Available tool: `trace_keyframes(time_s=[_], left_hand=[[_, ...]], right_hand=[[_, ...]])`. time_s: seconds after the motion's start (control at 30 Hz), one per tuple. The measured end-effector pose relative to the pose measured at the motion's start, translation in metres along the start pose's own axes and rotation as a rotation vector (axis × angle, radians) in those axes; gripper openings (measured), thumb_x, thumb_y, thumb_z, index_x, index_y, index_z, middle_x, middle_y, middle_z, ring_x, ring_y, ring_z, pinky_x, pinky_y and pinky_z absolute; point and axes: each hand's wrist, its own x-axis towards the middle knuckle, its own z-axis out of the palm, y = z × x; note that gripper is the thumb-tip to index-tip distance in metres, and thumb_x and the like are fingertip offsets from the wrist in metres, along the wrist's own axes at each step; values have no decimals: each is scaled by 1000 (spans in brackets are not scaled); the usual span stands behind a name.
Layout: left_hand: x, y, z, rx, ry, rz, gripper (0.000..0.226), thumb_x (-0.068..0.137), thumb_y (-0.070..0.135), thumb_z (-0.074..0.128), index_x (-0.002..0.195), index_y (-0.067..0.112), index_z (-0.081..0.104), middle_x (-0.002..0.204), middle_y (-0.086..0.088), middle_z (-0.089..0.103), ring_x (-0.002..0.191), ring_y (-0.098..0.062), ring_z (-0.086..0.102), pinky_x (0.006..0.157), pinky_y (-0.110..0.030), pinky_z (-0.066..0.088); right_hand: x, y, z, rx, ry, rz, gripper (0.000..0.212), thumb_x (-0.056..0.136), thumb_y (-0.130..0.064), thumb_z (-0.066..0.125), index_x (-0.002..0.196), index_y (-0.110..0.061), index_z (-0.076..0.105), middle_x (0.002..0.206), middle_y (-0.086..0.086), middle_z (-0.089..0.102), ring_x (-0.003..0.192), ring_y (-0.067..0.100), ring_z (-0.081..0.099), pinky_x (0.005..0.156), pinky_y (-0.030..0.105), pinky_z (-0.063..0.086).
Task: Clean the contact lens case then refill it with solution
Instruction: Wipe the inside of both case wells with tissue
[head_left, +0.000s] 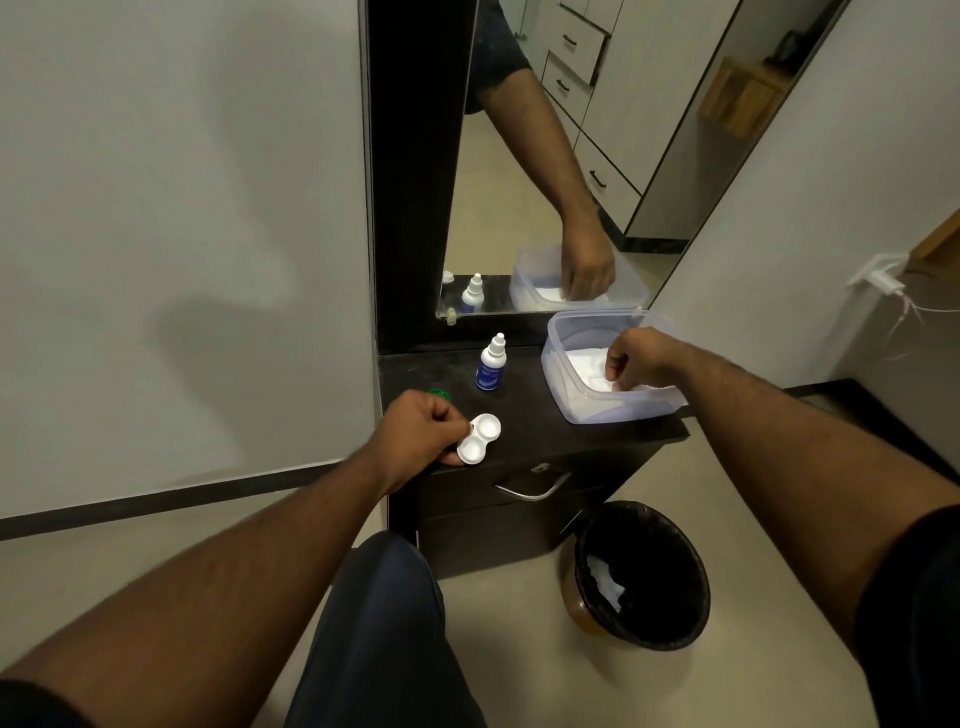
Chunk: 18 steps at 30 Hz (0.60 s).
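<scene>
A white two-well contact lens case (479, 439), both wells uncapped, is pinched at its left edge by my left hand (422, 434) just over the front left of the dark cabinet top (524, 410). A green cap (439, 393) peeks out behind that hand. The solution bottle (490, 365), white with a blue label and its cap on, stands upright behind the case. My right hand (638, 358) reaches into a clear plastic tub (566, 400) and its fingers close on white tissue (587, 371) inside.
A mirror (519, 182) in a black frame rises behind the cabinet. A drawer with a metal handle (532, 491) lies below the top. A bin with a black liner (641, 574) holding crumpled white tissue stands on the floor at the right. My knee (384, 597) is close to the cabinet.
</scene>
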Motion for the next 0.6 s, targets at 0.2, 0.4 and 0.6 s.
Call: trace_keyframes(time_s=[0.2,0.4,0.6], left_hand=[[0,0,0,0,1,3,9,85,5,65,82,-1,71,80,-13,71,64,-12,68,60,-21,56],[1,-1,0,18,-2,2,10,86,6,65,84,-1,71,79,-11,71,61,-8,66,56,-17,53],[-2,-1,-3,-75,-11,-28,9,84,4,65,80,-3,70,82,-18,71,72,-22,70,72,-35,61]], right_hand=[[-14,-6,-23,203,14,-26,12,80,-2,65,73,-13,64,86,13,64,91,29,60,75,31,50],[-40,-25,-44,706,136,-55,9,86,-5,54,86,-13,57,95,8,56,92,25,56,68,30,52],[-78,-57,-43,1138,151,-53,21,91,-4,52,98,-4,71,105,10,65,96,24,59,75,32,54]])
